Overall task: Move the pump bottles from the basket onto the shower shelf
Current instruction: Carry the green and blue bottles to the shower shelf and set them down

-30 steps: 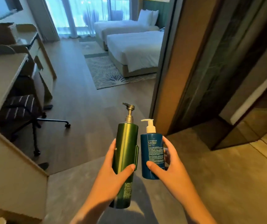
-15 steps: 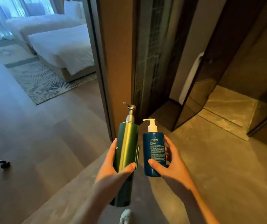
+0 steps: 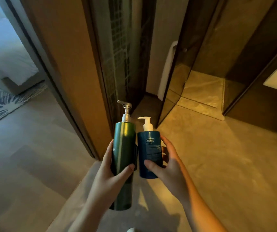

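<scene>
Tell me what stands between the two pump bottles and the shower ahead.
The shelf is not in view. The left hand grips the green bottle, the right hand the blue bottle. Ahead, a tinted glass panel stands beside the shower floor; nothing visible blocks the opening to its right.

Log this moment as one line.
phase: carry | left hand: holds green pump bottle | right hand: holds blue pump bottle | bottles: upright, side by side | shelf: not in view

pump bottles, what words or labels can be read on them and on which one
"LEMONGRASS & MANDARIN": on the blue bottle.
"EN": at the side of the green bottle, rest of the word out of sight.
Smaller print lower on the blue bottle: too blurred to read.
</scene>
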`<move>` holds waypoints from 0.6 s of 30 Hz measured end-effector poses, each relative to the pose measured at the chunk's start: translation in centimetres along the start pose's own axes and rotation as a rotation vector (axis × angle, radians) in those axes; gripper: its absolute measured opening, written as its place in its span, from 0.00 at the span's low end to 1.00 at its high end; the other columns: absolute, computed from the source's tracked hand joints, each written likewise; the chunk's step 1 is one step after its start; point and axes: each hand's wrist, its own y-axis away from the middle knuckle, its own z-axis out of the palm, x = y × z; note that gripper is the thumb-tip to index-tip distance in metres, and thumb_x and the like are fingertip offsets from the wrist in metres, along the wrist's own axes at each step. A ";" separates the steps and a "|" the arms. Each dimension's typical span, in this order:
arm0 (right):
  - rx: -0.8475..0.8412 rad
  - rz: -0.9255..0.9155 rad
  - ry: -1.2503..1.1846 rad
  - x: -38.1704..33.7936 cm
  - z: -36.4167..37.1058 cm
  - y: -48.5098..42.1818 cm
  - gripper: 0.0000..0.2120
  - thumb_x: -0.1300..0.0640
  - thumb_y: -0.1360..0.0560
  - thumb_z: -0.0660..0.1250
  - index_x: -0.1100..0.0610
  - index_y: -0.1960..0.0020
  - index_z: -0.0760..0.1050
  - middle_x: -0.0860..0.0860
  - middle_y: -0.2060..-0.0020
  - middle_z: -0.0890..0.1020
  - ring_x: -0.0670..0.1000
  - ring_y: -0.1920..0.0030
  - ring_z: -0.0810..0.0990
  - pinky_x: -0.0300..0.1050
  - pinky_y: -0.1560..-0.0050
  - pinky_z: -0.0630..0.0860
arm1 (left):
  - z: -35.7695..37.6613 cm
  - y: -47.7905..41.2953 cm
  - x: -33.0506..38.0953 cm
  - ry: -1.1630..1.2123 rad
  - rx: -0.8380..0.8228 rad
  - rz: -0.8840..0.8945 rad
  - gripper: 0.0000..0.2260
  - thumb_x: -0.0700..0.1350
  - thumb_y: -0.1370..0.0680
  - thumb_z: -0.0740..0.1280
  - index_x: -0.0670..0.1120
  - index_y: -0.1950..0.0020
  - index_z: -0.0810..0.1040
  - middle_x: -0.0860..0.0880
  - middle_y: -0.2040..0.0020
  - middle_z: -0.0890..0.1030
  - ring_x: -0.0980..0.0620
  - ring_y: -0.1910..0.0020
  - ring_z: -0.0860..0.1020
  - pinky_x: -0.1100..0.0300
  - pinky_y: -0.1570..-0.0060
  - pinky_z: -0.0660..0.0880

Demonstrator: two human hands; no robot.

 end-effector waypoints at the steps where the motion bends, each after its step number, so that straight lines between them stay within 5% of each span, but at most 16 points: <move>1: 0.030 0.006 -0.002 0.1 -1.1 -0.5 0.38 0.58 0.32 0.74 0.49 0.28 0.59 0.49 0.39 0.74 0.33 0.45 0.74 0.27 0.53 0.73 | 0.9 -1.0 0.1 -0.004 -0.032 -0.009 0.37 0.52 0.37 0.75 0.70 0.33 0.61 0.59 0.40 0.74 0.63 0.47 0.77 0.68 0.60 0.76; 5: 0.160 0.072 0.017 1.0 -6.5 -2.2 0.36 0.44 0.38 0.76 0.31 0.37 0.59 0.40 0.43 0.75 0.33 0.47 0.75 0.28 0.55 0.74 | 5.4 -5.0 0.6 -0.044 -0.174 -0.048 0.38 0.56 0.39 0.75 0.74 0.36 0.60 0.61 0.41 0.73 0.63 0.49 0.78 0.66 0.61 0.77; 13: 0.349 0.133 -0.064 3.0 -16.9 -5.3 0.40 0.45 0.37 0.76 0.38 0.31 0.59 0.45 0.43 0.76 0.36 0.48 0.77 0.30 0.59 0.76 | 16.3 -11.7 1.1 -0.151 -0.323 -0.058 0.34 0.56 0.39 0.74 0.80 0.43 0.58 0.67 0.44 0.71 0.71 0.50 0.74 0.72 0.64 0.75; 18: 0.397 0.128 0.029 3.3 -25.4 -8.7 0.40 0.38 0.37 0.71 0.34 0.30 0.55 0.38 0.42 0.74 0.37 0.45 0.75 0.33 0.58 0.76 | 25.2 -16.2 2.2 -0.213 -0.368 -0.024 0.32 0.57 0.37 0.73 0.80 0.45 0.59 0.62 0.45 0.73 0.68 0.52 0.75 0.72 0.65 0.75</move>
